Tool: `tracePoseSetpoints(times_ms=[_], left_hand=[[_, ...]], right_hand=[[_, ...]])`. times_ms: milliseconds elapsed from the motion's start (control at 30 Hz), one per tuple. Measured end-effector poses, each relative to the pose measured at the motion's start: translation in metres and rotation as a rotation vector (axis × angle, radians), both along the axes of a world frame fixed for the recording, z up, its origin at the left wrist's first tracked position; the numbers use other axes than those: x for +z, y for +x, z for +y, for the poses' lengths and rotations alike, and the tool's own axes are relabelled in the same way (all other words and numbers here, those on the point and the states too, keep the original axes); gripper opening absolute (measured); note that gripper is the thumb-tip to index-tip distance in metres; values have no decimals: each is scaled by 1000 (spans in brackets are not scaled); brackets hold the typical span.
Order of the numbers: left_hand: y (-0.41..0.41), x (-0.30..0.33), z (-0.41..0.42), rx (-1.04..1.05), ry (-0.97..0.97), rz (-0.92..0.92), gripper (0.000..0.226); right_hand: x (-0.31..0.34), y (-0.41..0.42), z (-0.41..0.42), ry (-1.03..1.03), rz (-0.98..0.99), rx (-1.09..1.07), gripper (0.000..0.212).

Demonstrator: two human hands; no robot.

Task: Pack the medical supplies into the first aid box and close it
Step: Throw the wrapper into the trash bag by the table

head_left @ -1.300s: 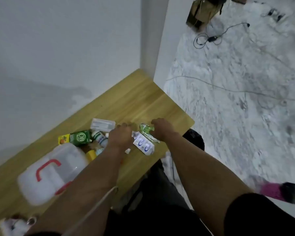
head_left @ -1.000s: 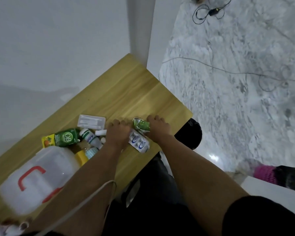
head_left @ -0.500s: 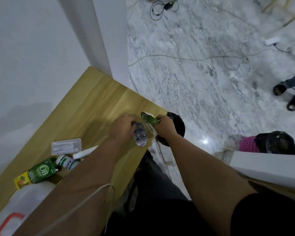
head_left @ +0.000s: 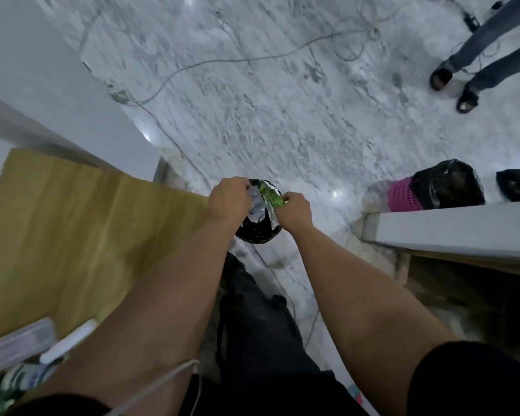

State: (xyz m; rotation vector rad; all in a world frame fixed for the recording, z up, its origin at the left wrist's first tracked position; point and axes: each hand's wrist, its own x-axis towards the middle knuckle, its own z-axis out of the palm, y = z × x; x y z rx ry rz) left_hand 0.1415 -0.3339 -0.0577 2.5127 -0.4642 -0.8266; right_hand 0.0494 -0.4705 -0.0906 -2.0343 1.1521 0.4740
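At the bench's (head_left: 81,223) near-left edge our unpacked supplies wait: a clear flat packet (head_left: 18,343), a white tube (head_left: 68,340) and a blurred white bottle (head_left: 27,375). The first aid box, in view a second ago, has slid out of frame as our head turned right. Past the bench's right edge, our left hand (head_left: 228,201) is curled around a crumpled silver-and-blue wrapper (head_left: 257,210), and our right hand (head_left: 294,211) pinches a green wrapper (head_left: 270,196); both were lifted off the tabletop moments ago and now hang directly above a black-lined bin (head_left: 254,234) on the floor. We judge this a detour to bin empty packaging, so packing has barely begun and the box is still to be filled and shut. The bench is bare light wood against a white wall. Beyond lies grey marbled floor (head_left: 282,115) strewn with cables, a pink basket (head_left: 404,195) lined in black plastic, and, at the far right, a bystander's sandalled feet (head_left: 454,88).
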Motion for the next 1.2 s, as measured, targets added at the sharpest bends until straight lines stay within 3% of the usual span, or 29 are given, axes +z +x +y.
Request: tracePoseSetpoints(times_ms=[167, 300, 433, 600, 700, 867, 1200], left_hand=[[10, -50, -32, -61, 70, 31, 23], [9, -69, -45, -118, 144, 53, 21], [5, -59, -46, -179, 158, -2, 32], [20, -13, -21, -175, 190, -156, 38], [34, 23, 21, -112, 217, -238, 40], [26, 92, 137, 116, 276, -321, 29], [-95, 170, 392, 552, 497, -371, 36]], right_hand=[[-42, 8, -31, 57, 98, 3, 6], [-62, 10, -43, 36, 174, 98, 14], [-48, 17, -38, -6, 196, 235, 42], [-8, 45, -15, -121, 153, 472, 40], [26, 69, 12, -195, 103, 633, 35], [91, 105, 89, -317, -44, 860, 49], [188, 91, 335, -383, -345, 1381, 60]])
